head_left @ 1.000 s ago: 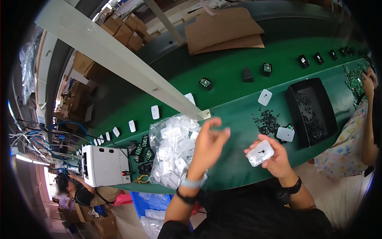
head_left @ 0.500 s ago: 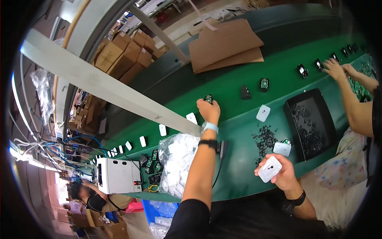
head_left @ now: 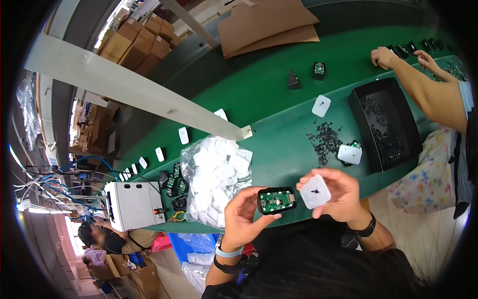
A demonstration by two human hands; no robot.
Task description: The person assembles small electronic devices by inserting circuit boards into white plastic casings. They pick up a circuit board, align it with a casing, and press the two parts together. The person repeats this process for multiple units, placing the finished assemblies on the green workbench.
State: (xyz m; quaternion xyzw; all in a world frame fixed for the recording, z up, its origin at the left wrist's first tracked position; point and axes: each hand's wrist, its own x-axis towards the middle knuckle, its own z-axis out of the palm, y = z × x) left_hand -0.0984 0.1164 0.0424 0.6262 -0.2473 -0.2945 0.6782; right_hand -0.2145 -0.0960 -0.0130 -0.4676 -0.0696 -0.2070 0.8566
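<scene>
In my left hand (head_left: 244, 217) is a black plastic housing (head_left: 262, 209) whose open side shows a green circuit board (head_left: 277, 200). My right hand (head_left: 338, 192) holds a white rounded cover plate (head_left: 314, 191) with a small black part at its middle. The two pieces are close together but apart, near the bench's front edge. Beyond my right hand lie a heap of small black parts (head_left: 324, 142), a white cover with a board beside it (head_left: 350, 154), and another white cover (head_left: 321, 106).
A clear bag of white covers (head_left: 214, 174) lies left of my hands, with a white machine (head_left: 133, 207) and pliers (head_left: 179, 216) farther left. A black tray (head_left: 371, 144) holds small black parts. Several housings line the green belt (head_left: 264, 102). A co-worker's arm (head_left: 423, 84) reaches in from the right.
My left hand has come back from the belt to the front with the black housing. My right hand has moved the white cover left and up beside it. The co-worker's hand has shifted left.
</scene>
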